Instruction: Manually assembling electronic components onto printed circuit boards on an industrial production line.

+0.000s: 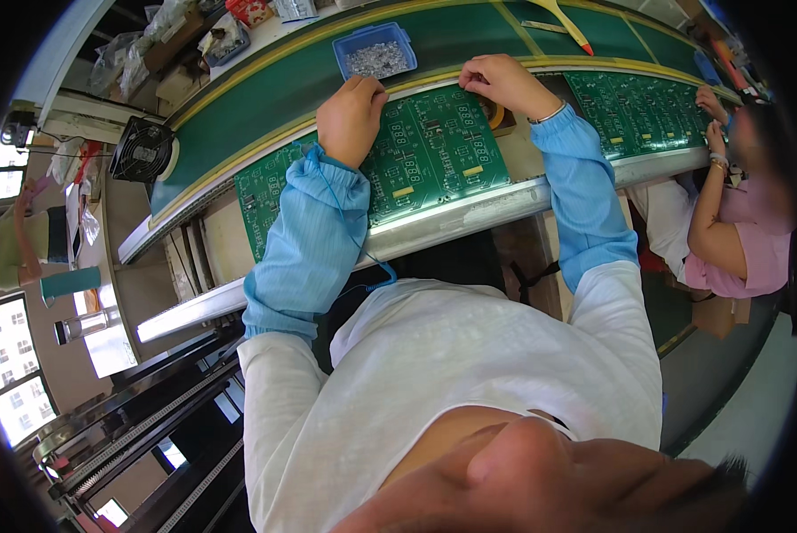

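The middle green circuit board (438, 160) lies flat between the person's 2 hands, along a pale metal rail (470, 207) at its 6 o'clock side. Clock positions are read from this board. At 10 o'clock, the left hand (352, 120) is over its corner; the fingers are curled almost closed, and I cannot tell whether they pinch anything. At 1 o'clock, the right hand (505, 84) has its thumb and index fingertips nearly together at the board's far edge; whether they grip something small cannot be told.

A blue tray (340, 55) of small clear parts (376, 59) sits at 11 o'clock on the green surface (265, 105). A yellow ring (497, 115) (partly hidden) shows at 2 o'clock. There are 2 more boards: the left board (258, 200), between 8 and 9 o'clock, partly behind the forearm, and the right board (634, 111), between 2 and 3 o'clock, near a co-worker's hands (715, 133).
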Demonstrator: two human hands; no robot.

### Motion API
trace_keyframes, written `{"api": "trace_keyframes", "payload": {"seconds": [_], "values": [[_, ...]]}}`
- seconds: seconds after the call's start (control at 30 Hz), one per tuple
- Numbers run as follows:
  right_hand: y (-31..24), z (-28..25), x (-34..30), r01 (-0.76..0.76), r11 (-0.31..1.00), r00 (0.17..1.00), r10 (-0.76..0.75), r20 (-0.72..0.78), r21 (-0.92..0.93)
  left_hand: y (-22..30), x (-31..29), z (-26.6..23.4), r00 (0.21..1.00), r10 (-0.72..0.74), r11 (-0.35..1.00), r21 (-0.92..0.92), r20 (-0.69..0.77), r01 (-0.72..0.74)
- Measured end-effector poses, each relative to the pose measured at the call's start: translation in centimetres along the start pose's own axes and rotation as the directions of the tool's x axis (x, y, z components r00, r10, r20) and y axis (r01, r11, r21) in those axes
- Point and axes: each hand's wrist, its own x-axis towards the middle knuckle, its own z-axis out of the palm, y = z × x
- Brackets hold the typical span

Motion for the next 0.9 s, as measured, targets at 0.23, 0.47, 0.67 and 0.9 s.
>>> {"api": "trace_keyframes", "payload": {"seconds": [0.23,0.47,0.67,0.9], "values": [[-0.8,0.1,1.1,0.029,0.996,0.999,-0.026,0.038,-0.085,-0.8,0.2,-1.6,0.996,-0.034,0.999,-0.002,-0.079,0.034],[2.1,0.6,-0.8,0.001,0.996,0.999,0.004,-0.051,0.084,-4.1,-1.7,-5.7,0.940,-0.174,0.984,-0.099,-0.293,0.151],[0.7,-1.6,0.5,-0.077,0.987,0.980,0.100,-0.171,0.139,-7.2,-5.9,-11.7,0.871,-0.052,0.985,0.121,-0.488,0.127],[8.1,-0.9,-0.8,-0.199,0.980,0.914,0.178,-0.363,-0.018,-7.2,-6.6,-12.5,0.793,-0.239,0.971,-0.127,-0.560,0.203]]}}
